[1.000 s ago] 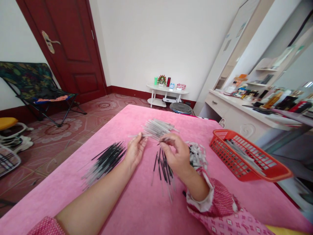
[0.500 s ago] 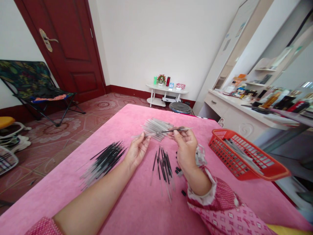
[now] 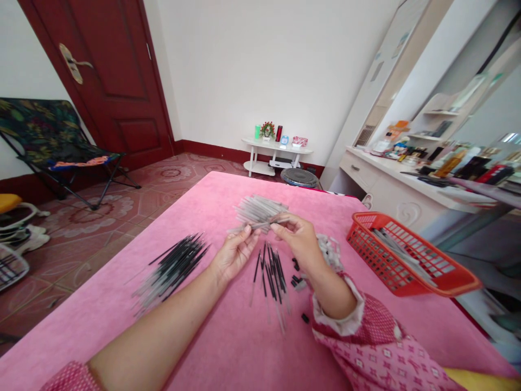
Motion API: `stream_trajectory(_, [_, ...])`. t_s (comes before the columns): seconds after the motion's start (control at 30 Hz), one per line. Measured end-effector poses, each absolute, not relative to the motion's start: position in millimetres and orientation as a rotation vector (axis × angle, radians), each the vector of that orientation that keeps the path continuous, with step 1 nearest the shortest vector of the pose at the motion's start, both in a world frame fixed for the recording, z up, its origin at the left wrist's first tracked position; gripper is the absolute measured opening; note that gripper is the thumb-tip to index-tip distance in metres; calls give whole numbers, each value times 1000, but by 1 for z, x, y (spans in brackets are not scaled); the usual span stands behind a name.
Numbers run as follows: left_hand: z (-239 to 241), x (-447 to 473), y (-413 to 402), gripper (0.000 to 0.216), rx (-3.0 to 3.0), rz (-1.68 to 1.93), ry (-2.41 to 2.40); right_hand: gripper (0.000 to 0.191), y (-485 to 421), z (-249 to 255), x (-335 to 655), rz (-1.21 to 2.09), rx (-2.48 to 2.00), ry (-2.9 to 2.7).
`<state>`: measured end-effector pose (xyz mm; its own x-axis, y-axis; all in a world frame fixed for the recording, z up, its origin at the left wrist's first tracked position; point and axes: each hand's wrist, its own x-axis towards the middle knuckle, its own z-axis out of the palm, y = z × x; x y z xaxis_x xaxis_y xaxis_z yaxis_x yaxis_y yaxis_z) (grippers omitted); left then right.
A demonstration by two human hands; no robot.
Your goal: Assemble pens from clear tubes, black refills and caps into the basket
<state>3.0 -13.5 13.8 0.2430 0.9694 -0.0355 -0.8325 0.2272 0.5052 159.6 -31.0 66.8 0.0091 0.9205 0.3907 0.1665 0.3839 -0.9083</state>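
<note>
Slender rod, one line's worth: held between the fingertips of the left hand and the right hand, above the pink cloth and just in front of a pile of grey tubes. Both hands are closed to a narrow pinch, the left at the rod's left part, the right at its right part, with a short stretch showing between. Long axis: side to side across the person's view, near level, the right end slightly higher in view. Appearance: thin, straight, grey, with a darker section toward the right fingers; blurred — whether it is one piece or two joined end to end cannot be told. Nearby, below the hands: a loose fan of black-and-grey rods, lying roughly lengthwise to the person. To the left of the left hand: a larger, denser bundle of black-and-grey rods, set aslant. Beside the right wrist: short black pieces and a heap of short pale pieces. Farther right: a red plastic basket — grey lengths inside. Ground: pink cloth.
</note>
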Motion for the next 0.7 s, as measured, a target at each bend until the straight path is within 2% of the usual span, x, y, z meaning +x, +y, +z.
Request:
stream_trajectory(0.07, [14, 2, -11, 13, 366, 1316, 386, 19, -26, 72, 175, 795, -1155, -1608])
stream_trajectory(0.2, [14, -1, -5, 17, 262, 1359, 450, 8, -20, 76, 209, 678, -1400, -2011])
stream_trajectory(0.33, [14, -1, -4, 19, 223, 1368, 487, 14, -22, 73, 223, 621, -1644, -2315])
stream_trajectory(0.53, [10, -1, -4, 16, 241, 1345, 453, 11, -32, 69, 210, 226, -1967, -2441])
stream_trajectory(0.7, [8, -1, -3, 13, 300, 1336, 453, 7, -31, 68, 208, 146, -2011, -2501])
